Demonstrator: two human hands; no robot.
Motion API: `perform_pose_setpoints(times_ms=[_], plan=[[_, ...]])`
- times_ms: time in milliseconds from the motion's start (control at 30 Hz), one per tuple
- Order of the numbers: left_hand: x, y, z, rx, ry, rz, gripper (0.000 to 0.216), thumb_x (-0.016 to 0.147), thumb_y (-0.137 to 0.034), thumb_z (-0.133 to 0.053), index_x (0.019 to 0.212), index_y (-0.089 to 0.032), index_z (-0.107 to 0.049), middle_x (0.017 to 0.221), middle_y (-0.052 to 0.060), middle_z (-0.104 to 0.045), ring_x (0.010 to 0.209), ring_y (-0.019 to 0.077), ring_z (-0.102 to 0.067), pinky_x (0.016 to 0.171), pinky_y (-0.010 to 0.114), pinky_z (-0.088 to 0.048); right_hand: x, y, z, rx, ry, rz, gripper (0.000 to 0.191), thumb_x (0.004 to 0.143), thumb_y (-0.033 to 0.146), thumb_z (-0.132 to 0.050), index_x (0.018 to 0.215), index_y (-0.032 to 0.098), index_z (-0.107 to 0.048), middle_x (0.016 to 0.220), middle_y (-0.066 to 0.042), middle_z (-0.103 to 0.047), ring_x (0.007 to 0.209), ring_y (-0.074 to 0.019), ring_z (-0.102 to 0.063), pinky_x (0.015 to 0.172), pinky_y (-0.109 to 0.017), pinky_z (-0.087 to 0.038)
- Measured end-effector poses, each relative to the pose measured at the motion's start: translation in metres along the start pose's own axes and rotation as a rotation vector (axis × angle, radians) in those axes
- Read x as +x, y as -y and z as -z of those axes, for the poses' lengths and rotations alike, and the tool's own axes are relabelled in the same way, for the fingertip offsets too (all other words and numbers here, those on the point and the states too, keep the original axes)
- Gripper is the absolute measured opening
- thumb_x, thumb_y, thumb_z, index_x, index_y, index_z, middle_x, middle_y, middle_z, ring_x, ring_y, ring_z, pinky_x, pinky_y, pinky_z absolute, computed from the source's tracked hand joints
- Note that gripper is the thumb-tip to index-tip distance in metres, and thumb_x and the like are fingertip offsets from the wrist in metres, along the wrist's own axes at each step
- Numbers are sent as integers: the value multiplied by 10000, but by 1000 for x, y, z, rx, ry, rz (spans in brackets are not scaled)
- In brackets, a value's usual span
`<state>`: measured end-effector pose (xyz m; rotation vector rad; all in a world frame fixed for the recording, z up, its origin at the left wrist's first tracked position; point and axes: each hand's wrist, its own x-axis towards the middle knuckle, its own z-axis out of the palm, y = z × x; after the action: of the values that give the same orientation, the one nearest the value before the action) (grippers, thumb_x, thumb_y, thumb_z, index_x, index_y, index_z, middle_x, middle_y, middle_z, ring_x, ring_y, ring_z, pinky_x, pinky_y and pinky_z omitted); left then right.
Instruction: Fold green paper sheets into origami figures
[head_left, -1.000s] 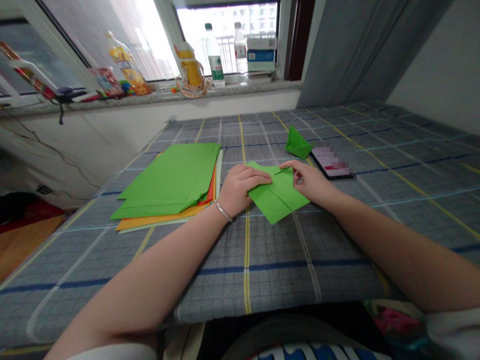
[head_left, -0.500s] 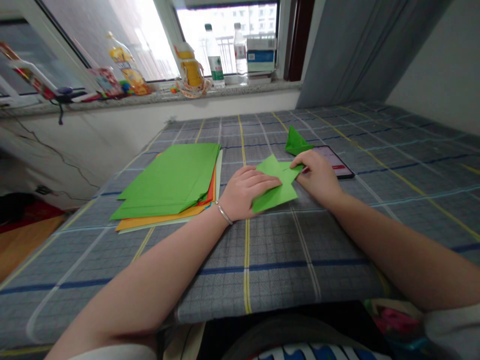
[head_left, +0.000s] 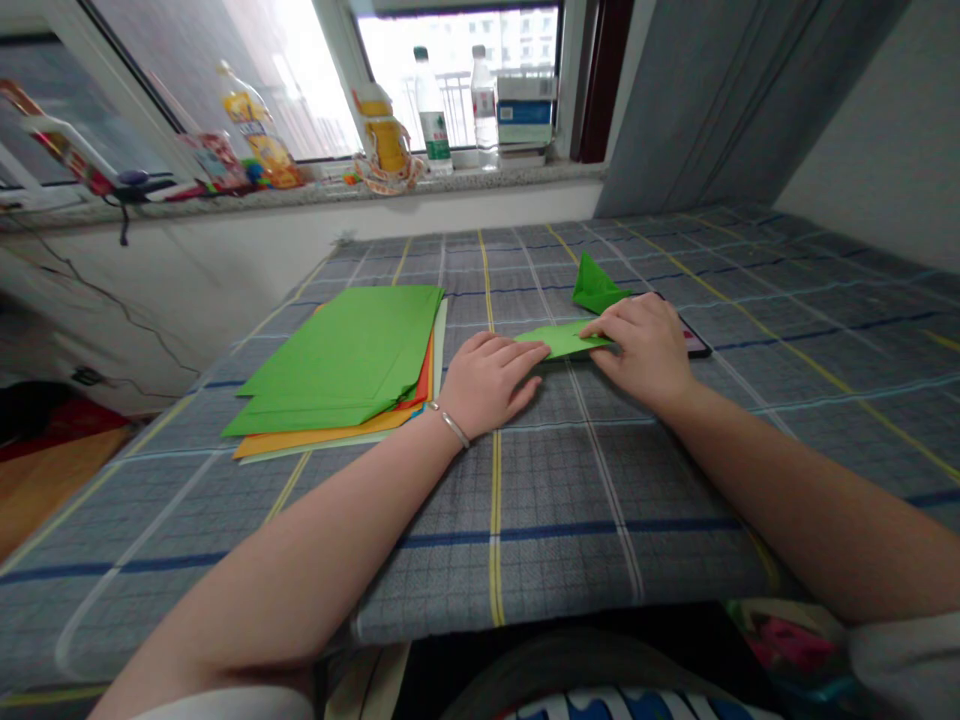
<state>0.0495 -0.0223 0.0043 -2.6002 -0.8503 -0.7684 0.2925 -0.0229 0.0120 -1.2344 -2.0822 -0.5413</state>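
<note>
Atop cloth (head_left: 570, 540) — green paper (head_left: 562, 340), axis L-R | R hand (head_left: 641, 350) pressing flat, L hand (head_left: 487, 385) open

A folded green paper strip (head_left: 562, 340) is held against a checked cloth (head_left: 570, 540) by the right hand (head_left: 645, 350), which covers its right end. The left hand (head_left: 491, 385) is laid at the strip's left end, with a stack of coloured paper (head_left: 330, 365) just beside it. A green paper boat (head_left: 596, 285) and a phone (head_left: 697, 340) are placed beyond the right hand.
</note>
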Motion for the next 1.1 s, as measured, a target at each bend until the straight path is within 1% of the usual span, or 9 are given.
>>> perform_pose_setpoints(times_ms=[167, 267, 333, 500, 633, 733, 800, 967, 1100], plan=[[0, 4, -2, 41, 57, 143, 287, 947, -279, -473, 1151, -200, -659, 1062, 56, -738, 942, 219, -674, 869, 386, -458, 1, 6, 1, 116, 18, 120, 121, 854, 272, -601, 872, 235, -715, 877, -57, -683, 897, -241, -561, 822, -393, -412], [0, 9, -2, 35, 78, 220, 270, 958, -282, -460, 1087, -215, -687, 962, 49, -751, 893, 216, -680, 851, 378, -458, 1, 4, -1, 181, 38, 116, 122, 864, 267, -592, 892, 231, -705, 912, -54, -699, 922, -235, -586, 851, -391, -430], [-1, 11, -2, 19, 60, 269, 265, 959, -291, -462, 1060, -217, -695, 931, 49, -750, 878, 215, -680, 842, 366, -460, 1, 1, -3, 212, 49, 65, 130, 860, 264, -591, 923, 231, -700, 928, -50, -710, 934, -239, -603, 853, -396, -444], [-3, 15, -6, -95, -30, 438, 267, 955, -341, -472, 1019, -206, -693, 939, 50, -744, 865, 213, -678, 776, 319, -480, -1, -10, -9, 250, 32, -158, 137, 829, 284, -615, 927, 232, -696, 912, -56, -719, 895, -262, -634, 809, -414, -479], [-3, 17, -7, -248, -55, 542, 243, 943, -331, -480, 1023, -223, -683, 962, 21, -737, 867, 183, -671, 775, 281, -487, 0, -18, -14, 358, -23, -247, 213, 800, 288, -636, 1004, 237, -672, 998, -62, -702, 881, -241, -636, 821, -408, -487], [-3, 18, -7, -297, -90, 607, 249, 933, -354, -485, 1022, -230, -681, 951, 7, -734, 814, 166, -656, 750, 271, -486, 0, -22, -18, 390, -47, -317, 255, 800, 311, -630, 1041, 234, -660, 1035, -72, -693, 899, -240, -627, 816, -405, -482], [-3, 20, -8, -321, -126, 636, 265, 923, -376, -490, 1010, -218, -685, 929, 9, -733, 787, 167, -645, 722, 274, -486, 0, -24, -21, 389, -29, -377, 253, 813, 338, -615, 1037, 232, -663, 994, -72, -695, 893, -243, -620, 783, -397, -478], [-2, 23, -10, -400, -176, 678, 281, 908, -385, -500, 977, -195, -695, 904, 12, -731, 784, 169, -635, 717, 284, -496, -5, -28, -30, 488, 67, -493, 324, 865, 441, -550, 1099, 242, -652, 779, -34, -654, 710, -213, -598, 617, -340, -455], [-2, 25, -10, -409, -180, 731, 260, 880, -359, -549, 1018, -203, -705, 918, 9, -735, 718, 156, -613, 680, 277, -488, -7, -31, -33, 551, 131, -536, 353, 853, 488, -561, 1098, 256, -665, 711, -28, -636, 663, -217, -593, 577, -337, -451]])
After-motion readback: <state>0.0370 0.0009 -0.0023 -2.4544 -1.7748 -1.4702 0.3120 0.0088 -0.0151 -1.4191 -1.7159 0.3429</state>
